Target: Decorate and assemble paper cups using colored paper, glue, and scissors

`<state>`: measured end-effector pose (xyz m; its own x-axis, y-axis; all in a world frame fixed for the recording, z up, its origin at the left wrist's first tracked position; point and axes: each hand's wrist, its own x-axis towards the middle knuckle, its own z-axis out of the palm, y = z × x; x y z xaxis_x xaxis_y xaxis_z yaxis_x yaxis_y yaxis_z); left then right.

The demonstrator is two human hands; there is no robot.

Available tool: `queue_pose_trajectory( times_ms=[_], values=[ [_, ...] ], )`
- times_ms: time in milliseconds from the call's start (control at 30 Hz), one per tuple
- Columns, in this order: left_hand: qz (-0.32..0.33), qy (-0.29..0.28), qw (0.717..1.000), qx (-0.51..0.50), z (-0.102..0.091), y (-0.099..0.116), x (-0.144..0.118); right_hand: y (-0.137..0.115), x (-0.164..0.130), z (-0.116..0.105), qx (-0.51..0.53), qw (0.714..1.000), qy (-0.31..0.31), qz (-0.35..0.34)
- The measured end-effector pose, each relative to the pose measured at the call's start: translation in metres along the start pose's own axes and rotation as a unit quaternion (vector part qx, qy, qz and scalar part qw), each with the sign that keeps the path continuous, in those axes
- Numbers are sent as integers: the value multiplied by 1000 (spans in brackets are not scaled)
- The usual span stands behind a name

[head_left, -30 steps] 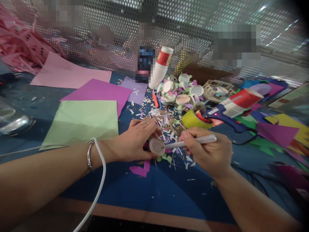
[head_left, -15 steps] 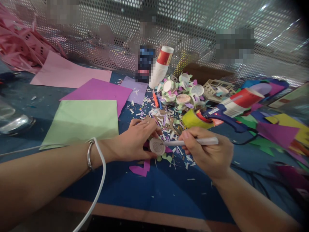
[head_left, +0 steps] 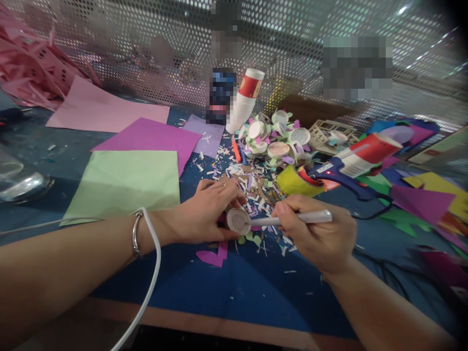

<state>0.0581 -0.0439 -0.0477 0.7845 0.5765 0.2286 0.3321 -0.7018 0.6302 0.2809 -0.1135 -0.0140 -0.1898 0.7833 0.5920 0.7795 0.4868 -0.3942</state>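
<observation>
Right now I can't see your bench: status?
Left hand pinning round disc. Right hand holding white pen, tip on disc. Paper scraps all around.

Four flat paper sheets: one green point(head_left: 127, 183), one magenta point(head_left: 148, 139), one pink point(head_left: 98, 109), one lilac point(head_left: 204, 132); one glue gun point(head_left: 343, 170).

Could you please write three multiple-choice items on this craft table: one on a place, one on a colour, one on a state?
1. Where is the glue gun? A right of the right hand B on the green sheet C in the left hand
2. What colour is the sheet nearest the left hand? A yellow B light green C black
3. What does the right hand do? A rests empty B grips a white pen C holds a cup

A: it lies beyond the right hand, on the right.
B: pale green paper.
B: fingers wrap the pen, tip on the round disc.
</observation>
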Motion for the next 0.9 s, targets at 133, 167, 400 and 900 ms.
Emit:
queue_pose_trajectory(
  times_ms=[133,167,400,900],
  values=[
    [0,4,1000,-3,0,0,0,1,0,0,-2,1000,-2,-7],
    [1,6,1000,-3,1,0,-1,1,0,0,-2,1000,-2,-8],
    [3,14,1000,-1,2,-1,-1,1,0,-1,-1,1000,-3,-19],
    [16,13,1000,-6,3,-4,-1,-3,1,-1,-7,1000,-15,-23]
  ],
)
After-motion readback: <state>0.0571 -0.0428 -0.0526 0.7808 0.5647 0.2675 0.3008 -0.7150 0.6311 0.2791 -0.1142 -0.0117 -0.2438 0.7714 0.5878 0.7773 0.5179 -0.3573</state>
